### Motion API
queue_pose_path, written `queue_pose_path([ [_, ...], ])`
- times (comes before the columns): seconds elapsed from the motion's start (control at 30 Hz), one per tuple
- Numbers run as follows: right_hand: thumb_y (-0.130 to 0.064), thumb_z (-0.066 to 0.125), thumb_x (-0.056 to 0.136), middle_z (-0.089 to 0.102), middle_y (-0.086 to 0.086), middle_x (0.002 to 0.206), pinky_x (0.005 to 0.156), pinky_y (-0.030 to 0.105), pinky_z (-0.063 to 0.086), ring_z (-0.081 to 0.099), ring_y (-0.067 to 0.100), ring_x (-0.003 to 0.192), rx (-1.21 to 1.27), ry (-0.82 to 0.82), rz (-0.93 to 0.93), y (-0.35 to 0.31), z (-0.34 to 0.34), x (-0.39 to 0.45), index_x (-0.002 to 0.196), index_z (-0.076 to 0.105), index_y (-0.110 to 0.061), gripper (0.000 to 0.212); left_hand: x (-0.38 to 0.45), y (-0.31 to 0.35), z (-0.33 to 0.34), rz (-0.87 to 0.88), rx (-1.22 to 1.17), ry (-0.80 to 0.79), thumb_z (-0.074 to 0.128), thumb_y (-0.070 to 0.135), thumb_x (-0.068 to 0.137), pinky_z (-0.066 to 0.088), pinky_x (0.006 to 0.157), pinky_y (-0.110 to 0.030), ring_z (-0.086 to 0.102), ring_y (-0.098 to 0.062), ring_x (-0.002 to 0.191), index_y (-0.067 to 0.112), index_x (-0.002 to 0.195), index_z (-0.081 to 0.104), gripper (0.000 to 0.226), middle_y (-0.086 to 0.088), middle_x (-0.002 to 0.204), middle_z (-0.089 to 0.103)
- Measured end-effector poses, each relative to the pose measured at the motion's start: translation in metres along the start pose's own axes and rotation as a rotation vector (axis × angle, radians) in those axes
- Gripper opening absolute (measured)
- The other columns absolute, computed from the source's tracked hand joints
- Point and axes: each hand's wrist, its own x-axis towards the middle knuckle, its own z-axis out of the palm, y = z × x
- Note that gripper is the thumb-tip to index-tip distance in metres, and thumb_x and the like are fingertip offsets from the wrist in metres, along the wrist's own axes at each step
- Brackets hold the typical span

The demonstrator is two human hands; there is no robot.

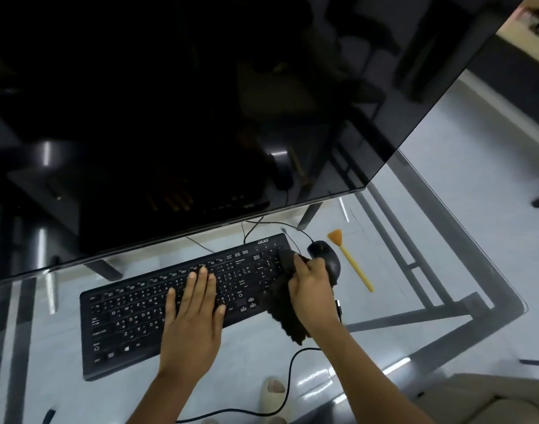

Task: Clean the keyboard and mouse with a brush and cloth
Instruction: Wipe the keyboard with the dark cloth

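Black Acer keyboard [176,304] lies on the glass tabletop [393,328] below the monitor [201,117], wired mouse [325,258] touching its right end, yellow-handled brush [352,261] set down just beyond the mouse. Left hand [191,313] lies flat with fingers spread over the centre keys; right hand [312,289] grips a dark brown cloth [288,316] bunched against the number-pad end. Judgement: cloth wipe in progress, best done with short strokes along the key rows, left palm anchoring the board and the cloth kept clear of the mouse cable.

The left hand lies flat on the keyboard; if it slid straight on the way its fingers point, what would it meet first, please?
Probably the keyboard's upper key rows, then the monitor's lower edge beyond; the left hand points there, though depth is unclear.
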Motion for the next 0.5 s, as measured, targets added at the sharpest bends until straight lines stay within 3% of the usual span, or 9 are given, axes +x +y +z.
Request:
queue_pose_path([
  [0.07, -0.01, 0.046, 0.091, 0.047, 0.014, 0.115, 0.086, 0.037, 0.045, 0.049, 0.029, 0.1, -0.02, -0.071, -0.145, -0.019, 0.004, -0.009, 0.134, 0.047, -0.018, 0.044, -0.001, -0.001, 0.0, -0.017, 0.004, 0.005, 0.022, 0.041, 0.098, 0.009, 0.117, -0.049, 0.01, -0.018, 0.147, 0.011, 0.148, 0.027, 0.058, -0.003, 0.157, 0.021],
  [0.13, -0.009, 0.048, 0.09, 0.049, 0.016, 0.11, 0.083, 0.04, 0.049, 0.052, 0.03, 0.093, -0.075, -0.101, -0.288, -0.021, 0.004, -0.008, 0.135, 0.049, -0.015, 0.045, -0.001, 0.0, 0.0, -0.019, 0.01, 0.007, 0.023, 0.04, 0.098, 0.009, 0.117, -0.049, 0.01, -0.018, 0.147, 0.011, 0.148, 0.027, 0.058, -0.003, 0.157, 0.021],
  [0.27, -0.014, 0.049, 0.093, 0.052, 0.012, 0.103, 0.08, 0.036, 0.052, 0.052, 0.024, 0.085, -0.08, 0.064, -0.105, -0.02, 0.001, 0.02, 0.132, 0.053, -0.013, 0.039, -0.001, 0.001, 0.001, -0.001, 0.009, 0.008, 0.025, 0.039, 0.098, 0.01, 0.117, -0.05, 0.011, -0.019, 0.146, 0.01, 0.148, 0.027, 0.058, -0.004, 0.157, 0.021],
  [0.4, -0.037, 0.049, 0.092, 0.049, 0.006, 0.11, 0.082, 0.036, 0.042, 0.047, 0.021, 0.095, -0.199, 0.043, -0.406, -0.042, 0.019, 0.004, 0.133, 0.051, -0.024, 0.043, 0.0, 0.001, -0.001, -0.005, 0.011, -0.007, 0.025, 0.04, 0.098, 0.01, 0.116, -0.049, 0.011, -0.018, 0.147, 0.011, 0.148, 0.027, 0.058, -0.004, 0.157, 0.02],
  [0.5, -0.043, 0.048, 0.092, 0.049, 0.005, 0.108, 0.081, 0.038, 0.043, 0.046, 0.022, 0.096, -0.185, 0.169, -0.163, -0.036, 0.018, 0.022, 0.13, 0.055, -0.026, 0.042, 0.002, -0.002, -0.002, 0.021, 0.023, -0.025, 0.02, 0.043, 0.099, 0.009, 0.116, -0.048, 0.008, -0.017, 0.147, 0.014, 0.149, 0.024, 0.058, -0.002, 0.158, 0.017],
])
